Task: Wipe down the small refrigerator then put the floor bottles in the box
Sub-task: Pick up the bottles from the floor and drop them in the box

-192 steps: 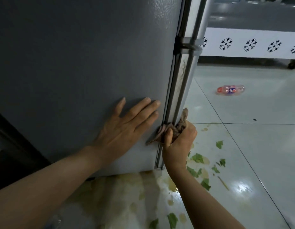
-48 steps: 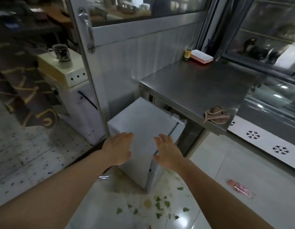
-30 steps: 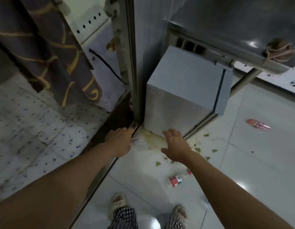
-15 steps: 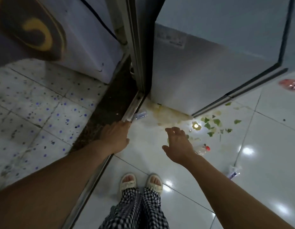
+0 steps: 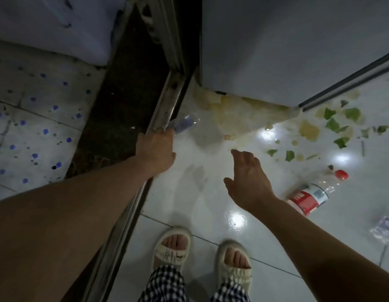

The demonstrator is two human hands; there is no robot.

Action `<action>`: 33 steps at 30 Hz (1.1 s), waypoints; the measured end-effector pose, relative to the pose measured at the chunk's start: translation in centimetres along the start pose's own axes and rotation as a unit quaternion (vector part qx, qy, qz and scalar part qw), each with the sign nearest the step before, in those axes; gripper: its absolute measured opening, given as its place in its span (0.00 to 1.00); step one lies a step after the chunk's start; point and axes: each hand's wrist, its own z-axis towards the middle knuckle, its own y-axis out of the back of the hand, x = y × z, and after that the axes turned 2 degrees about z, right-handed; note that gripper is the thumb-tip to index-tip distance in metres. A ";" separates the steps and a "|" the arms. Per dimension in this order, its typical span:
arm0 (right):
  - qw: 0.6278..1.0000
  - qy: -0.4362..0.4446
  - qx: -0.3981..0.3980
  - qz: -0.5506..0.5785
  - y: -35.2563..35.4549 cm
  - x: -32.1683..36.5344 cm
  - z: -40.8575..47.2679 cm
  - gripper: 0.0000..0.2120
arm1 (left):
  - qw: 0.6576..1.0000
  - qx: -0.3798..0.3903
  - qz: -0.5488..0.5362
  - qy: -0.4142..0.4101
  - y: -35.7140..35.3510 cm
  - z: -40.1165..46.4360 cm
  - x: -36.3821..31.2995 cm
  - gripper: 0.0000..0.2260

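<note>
Two hands (image 5: 155, 149) (image 5: 246, 182), three bottles (image 5: 184, 125) (image 5: 313, 192) (image 5: 385, 225)

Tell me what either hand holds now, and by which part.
Nothing held for certain. Left hand reaches the clear bottle by the door track; its fingers are hidden. Right hand is open, empty.

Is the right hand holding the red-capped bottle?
No, the right hand hovers open above the tile, and the red-capped bottle lies apart on the floor.

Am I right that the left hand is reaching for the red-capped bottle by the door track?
Not quite. In the head view the left hand reaches for the clear blue-labelled bottle by the door track. The red-capped bottle lies beyond the right hand.
</note>
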 end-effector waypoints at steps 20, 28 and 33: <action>0.986 -0.091 -0.102 0.100 -11.1 -7.9 4.8 0.34 | 0.999 -0.024 0.028 -0.002 -9.6 10.3 -3.3 0.26; 0.936 -0.279 -0.175 0.124 -10.6 -15.7 -1.6 0.35 | 0.991 -0.028 -0.012 -0.127 -8.5 6.8 -13.5 0.28; 0.871 -0.402 -0.217 0.177 -11.7 -20.3 -1.8 0.38 | 0.980 -0.036 0.009 -0.195 -8.2 6.3 -18.8 0.28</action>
